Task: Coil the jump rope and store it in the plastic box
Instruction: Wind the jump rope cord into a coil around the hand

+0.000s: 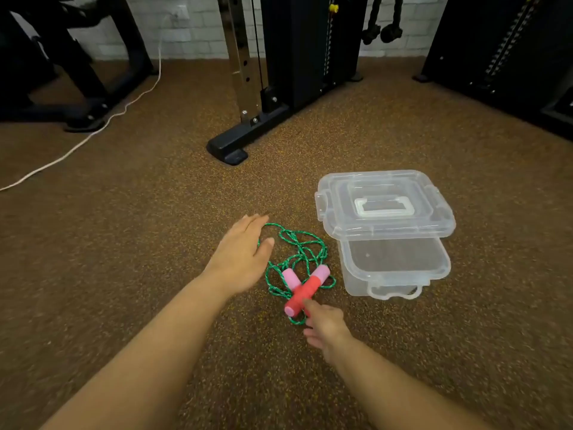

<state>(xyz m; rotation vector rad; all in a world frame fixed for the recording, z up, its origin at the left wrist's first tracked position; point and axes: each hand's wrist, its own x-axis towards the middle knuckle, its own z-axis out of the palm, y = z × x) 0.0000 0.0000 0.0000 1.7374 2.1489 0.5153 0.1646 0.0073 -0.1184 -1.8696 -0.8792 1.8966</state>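
White cable point(93, 131) trails across the brown speckled floor point(139, 212) at far left, black machine base point(229, 147) further back near centre. Left hand point(240, 259) reaches over the left edge of the jump rope point(297, 252), fingers straight and together, thumb out, holding nothing; can't tell if it touches the cord. Rope lies in a loose green tangle on the floor, its two red-and-pink handles point(305, 288) crossed on top. Right hand point(325, 328) is at the near end of the handles, fingers loosely curled, fingertip touching a red handle, not gripping. Just right of the rope sits the clear plastic box point(393, 271), its lid point(384, 203) resting shifted back over the far part, near part open.
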